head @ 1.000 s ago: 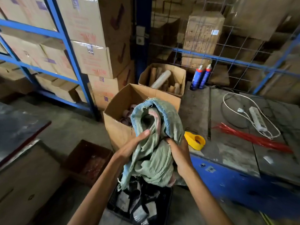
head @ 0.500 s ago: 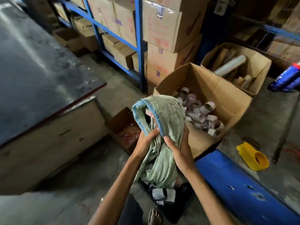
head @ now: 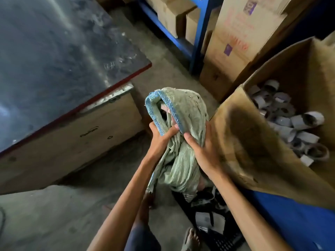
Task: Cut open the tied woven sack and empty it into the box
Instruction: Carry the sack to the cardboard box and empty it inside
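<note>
A limp, crumpled green woven sack with a blue-edged open mouth hangs in front of me, to the left of the box. My left hand grips it just below the blue hem. My right hand clutches its bunched middle from the right. The open cardboard box stands on a blue bench at the right, touching my right hand's side. Several grey and white cardboard rolls lie inside it.
A dark-topped wooden crate fills the left. Blue shelving with stacked cartons stands behind. A black crate with scraps sits on the concrete floor by my sandalled foot. The blue bench front is at lower right.
The view has swung left and down, away from the bench top. Both hands have kept hold of the sack and moved it off the box toward the left.
</note>
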